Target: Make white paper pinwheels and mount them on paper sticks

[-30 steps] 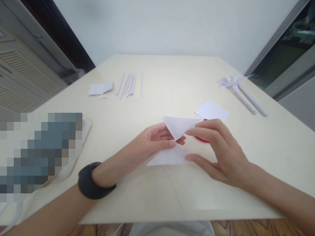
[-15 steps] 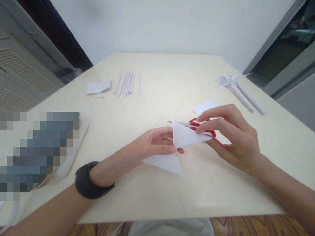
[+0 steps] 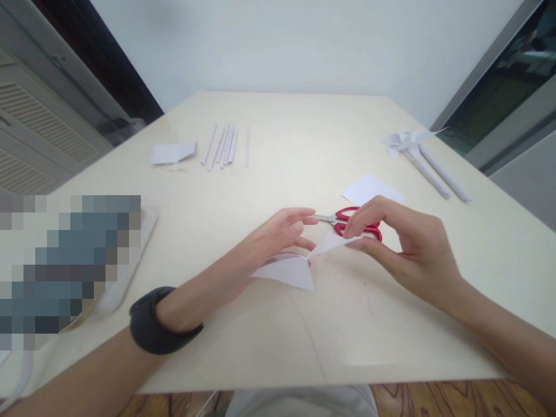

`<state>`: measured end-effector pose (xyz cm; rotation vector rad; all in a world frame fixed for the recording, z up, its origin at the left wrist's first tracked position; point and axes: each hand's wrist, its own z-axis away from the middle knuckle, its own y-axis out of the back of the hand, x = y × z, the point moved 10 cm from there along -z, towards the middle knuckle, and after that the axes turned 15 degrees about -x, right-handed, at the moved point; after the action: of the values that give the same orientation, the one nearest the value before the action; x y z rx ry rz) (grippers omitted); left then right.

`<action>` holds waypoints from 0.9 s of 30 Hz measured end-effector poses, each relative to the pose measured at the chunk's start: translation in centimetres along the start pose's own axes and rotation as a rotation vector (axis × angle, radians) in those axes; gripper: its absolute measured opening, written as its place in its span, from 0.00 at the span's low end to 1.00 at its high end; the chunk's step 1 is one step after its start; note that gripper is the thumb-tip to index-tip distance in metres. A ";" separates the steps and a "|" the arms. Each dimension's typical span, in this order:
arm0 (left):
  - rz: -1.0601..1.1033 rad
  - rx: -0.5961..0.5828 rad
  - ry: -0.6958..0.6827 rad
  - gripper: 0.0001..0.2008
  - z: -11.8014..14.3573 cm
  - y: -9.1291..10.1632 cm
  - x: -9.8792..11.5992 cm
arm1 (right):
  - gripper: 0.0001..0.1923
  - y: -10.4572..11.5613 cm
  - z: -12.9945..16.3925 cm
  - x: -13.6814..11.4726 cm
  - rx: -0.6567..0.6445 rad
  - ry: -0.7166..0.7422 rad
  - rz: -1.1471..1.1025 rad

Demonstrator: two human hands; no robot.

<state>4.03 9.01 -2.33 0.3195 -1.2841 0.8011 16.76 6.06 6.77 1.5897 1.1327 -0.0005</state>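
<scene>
My right hand (image 3: pixel 403 249) pinches one pointed corner of a white sheet of cut paper (image 3: pixel 286 272) between thumb and fingers. The sheet narrows at its middle and spreads into flaps on both sides, just above the table. My left hand (image 3: pixel 289 231) is over the sheet's left part with its fingers stretched apart and its thumb lifted; its lower fingers are partly hidden by the paper and may touch it. Behind both hands lie scissors (image 3: pixel 343 220) with red handles, their blade tips close to my left fingertips.
A flat white paper square (image 3: pixel 369 188) lies beyond the scissors. Thin paper rolls (image 3: pixel 223 147) and a folded paper (image 3: pixel 174 153) rest at the back left. A paper pinwheel (image 3: pixel 408 142) with rolled sticks lies at the right. A blurred-out object (image 3: pixel 73 266) occupies the left edge.
My left thumb has let go of the paper's edge, and that hand's fingers have spread. The right hand has tilted the raised flap lower and flatter, still pinching it. The scissors have stayed put.
</scene>
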 end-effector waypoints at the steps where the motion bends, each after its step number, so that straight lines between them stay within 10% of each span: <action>1: -0.028 -0.006 -0.017 0.22 0.1 -0.2 0.3 | 0.02 -0.1 0.0 0.3 -0.001 -0.028 -0.013; 27: -0.006 -0.165 -0.041 0.10 0.1 -1.2 0.4 | 0.07 -2.4 -0.1 2.9 -0.100 -0.217 -0.613</action>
<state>4.78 8.28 -1.68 0.2080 -1.3777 0.6817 16.73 7.80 3.43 1.0738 1.3787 -0.5007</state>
